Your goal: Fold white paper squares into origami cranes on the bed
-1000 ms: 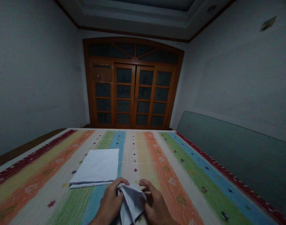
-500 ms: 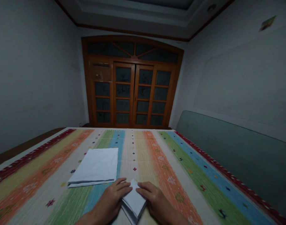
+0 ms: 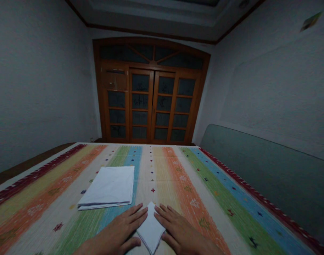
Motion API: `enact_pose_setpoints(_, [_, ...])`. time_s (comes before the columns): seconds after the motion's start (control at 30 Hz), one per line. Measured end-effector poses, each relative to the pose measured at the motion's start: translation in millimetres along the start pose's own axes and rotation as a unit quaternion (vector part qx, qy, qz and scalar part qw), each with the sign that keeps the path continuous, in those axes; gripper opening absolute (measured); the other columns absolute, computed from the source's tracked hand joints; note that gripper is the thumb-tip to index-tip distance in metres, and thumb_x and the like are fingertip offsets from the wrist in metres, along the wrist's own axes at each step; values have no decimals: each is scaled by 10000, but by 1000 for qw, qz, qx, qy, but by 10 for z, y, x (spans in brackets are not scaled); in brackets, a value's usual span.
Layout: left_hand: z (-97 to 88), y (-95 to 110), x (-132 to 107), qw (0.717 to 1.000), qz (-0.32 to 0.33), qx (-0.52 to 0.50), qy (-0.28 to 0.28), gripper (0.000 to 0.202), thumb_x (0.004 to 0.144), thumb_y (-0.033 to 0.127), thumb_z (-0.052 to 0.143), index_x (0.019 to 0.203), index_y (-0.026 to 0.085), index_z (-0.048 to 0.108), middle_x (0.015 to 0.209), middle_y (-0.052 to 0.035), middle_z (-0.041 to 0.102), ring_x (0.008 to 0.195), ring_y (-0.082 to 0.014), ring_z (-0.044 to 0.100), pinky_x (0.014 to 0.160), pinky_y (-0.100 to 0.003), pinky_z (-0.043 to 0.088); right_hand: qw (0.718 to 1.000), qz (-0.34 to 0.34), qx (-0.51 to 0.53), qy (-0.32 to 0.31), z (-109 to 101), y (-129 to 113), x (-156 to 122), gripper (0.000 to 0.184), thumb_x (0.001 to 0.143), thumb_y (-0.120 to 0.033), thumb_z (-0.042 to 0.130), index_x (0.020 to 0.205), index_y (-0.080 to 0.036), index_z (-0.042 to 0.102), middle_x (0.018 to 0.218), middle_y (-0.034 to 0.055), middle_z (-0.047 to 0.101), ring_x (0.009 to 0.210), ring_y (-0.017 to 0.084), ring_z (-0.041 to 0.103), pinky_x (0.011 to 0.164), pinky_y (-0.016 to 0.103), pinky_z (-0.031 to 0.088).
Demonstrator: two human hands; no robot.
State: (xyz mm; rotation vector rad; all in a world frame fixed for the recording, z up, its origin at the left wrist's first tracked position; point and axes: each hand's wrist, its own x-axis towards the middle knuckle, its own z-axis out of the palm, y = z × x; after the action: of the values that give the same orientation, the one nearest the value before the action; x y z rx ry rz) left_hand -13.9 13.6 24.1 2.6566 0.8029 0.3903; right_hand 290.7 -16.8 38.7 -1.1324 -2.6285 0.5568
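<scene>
A white cloth napkin, folded into a small diamond, lies on the tablecloth in front of me with one point facing away. My left hand rests flat along its left edges, fingers stretched and fingertips touching the cloth near the far point. On the opposite side my right hand lies flat too, its fingers extended over the right edges and its thumb near the right corner. Neither hand grips anything. Farther away to the left sits a flat stack of folded white cloth.
A striped, multicoloured tablecloth covers the table. Beyond the table's far edge stand wooden double doors with glass panes. A pale green panel runs along the right wall.
The small napkin's near layers, raised and gaping before, now lie flatter. Both hands have flattened and their fingers have straightened along its sides.
</scene>
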Motion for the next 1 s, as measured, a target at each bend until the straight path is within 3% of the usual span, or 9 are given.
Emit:
enact_pose_setpoints(0.2, [36,34,-11,1000,-20,9,-17,694,1031,489,506,1602,388,124,1667,-20,198,1515,-338,254,1206,-577,282,999,-22,-6,-35,34,23,34,757,1004,-557,498,1609,-231,179,1666,118,150,1547,336,120,1259,563,138])
enact_pose_setpoints(0.47, [88,2,-2,999,-40,-23,15,650,1012,409,568,1581,402,254,1649,0,313,1516,-295,285,1223,-534,287,998,-36,-26,-35,201,46,123,840,944,-621,560,1601,-211,234,1661,172,157,1545,377,112,1227,652,110])
enact_pose_setpoints(0.63, [103,-19,-16,997,-51,-43,40,652,969,390,641,1554,379,351,1612,-37,402,1495,-309,337,1197,-558,327,999,-5,-27,23,146,-26,91,682,938,-430,662,1546,-295,386,1639,138,306,1520,383,240,1199,689,173])
enact_pose_setpoints(0.8, [138,-63,-27,993,-44,-53,93,544,966,335,639,1486,368,482,1510,-43,557,1422,-304,468,1162,-526,403,995,-14,-46,83,92,7,62,464,965,-210,578,1419,-303,562,1579,113,455,1472,324,384,1189,587,323])
enact_pose_setpoints(1.0, [140,-16,45,988,-31,-16,152,335,940,176,590,1245,280,679,1241,-63,746,1219,-278,643,1062,-439,512,984,-31,-43,169,174,82,124,467,867,-21,533,1247,-254,670,1331,130,653,1270,290,569,1060,482,483])
